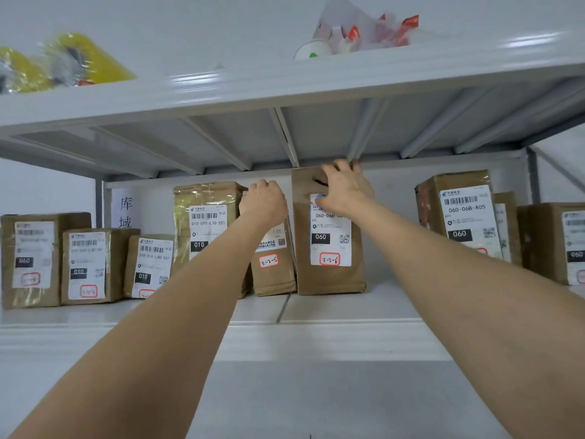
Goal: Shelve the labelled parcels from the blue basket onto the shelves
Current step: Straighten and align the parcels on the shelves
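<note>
A tall brown parcel (329,274) marked 060 and 3-2-6 stands upright on the white shelf (316,312). My right hand (345,188) grips its top edge, fingers curled over the top. Just left of it stands a shorter brown parcel (273,274) marked 3-2-5. My left hand (262,202) holds the top of that parcel, fingers curled over it and hidden behind. The blue basket is out of view.
Several labelled brown parcels (85,264) line the shelf to the left, and more (465,213) stand at the right. The gap between the 3-2-6 parcel and the right group is bare shelf. The upper shelf (285,87) carries yellow packs (82,58) and a plastic bag (357,30).
</note>
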A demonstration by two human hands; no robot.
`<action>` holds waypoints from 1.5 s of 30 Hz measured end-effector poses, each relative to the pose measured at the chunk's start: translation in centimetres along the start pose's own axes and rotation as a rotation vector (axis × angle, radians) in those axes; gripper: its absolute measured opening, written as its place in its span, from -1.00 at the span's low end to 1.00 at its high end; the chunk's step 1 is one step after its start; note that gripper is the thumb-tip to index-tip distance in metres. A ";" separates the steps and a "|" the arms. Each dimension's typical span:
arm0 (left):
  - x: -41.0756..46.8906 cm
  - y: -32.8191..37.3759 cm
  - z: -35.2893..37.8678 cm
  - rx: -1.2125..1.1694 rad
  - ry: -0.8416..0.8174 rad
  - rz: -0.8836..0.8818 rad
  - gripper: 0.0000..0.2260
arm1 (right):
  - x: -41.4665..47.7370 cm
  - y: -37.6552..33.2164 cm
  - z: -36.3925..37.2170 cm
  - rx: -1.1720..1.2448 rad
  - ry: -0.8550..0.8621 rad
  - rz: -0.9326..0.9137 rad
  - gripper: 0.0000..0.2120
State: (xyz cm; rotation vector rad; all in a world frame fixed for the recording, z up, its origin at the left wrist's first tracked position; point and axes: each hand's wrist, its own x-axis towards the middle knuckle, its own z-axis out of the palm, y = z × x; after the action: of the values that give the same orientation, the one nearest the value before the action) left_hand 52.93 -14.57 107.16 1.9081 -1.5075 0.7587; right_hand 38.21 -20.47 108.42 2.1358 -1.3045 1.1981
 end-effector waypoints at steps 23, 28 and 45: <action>-0.5 11.0 -0.6 -0.165 0.533 0.323 -0.58 | -3.6 6.5 -4.5 -0.144 0.277 -0.094 -0.50; -2.1 20.4 0.1 -0.240 0.341 0.443 -0.54 | -6.0 15.1 -8.5 -0.160 0.278 0.024 -0.47; 0.9 31.1 4.1 0.090 0.036 0.289 -0.44 | -7.1 28.3 -6.8 -0.248 -0.022 0.232 -0.38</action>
State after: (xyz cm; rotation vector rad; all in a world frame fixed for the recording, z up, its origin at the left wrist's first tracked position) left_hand 22.99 -24.10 108.14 1.7491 -1.7754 0.9977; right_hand 9.32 -26.39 103.29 1.8674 -1.6529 1.0353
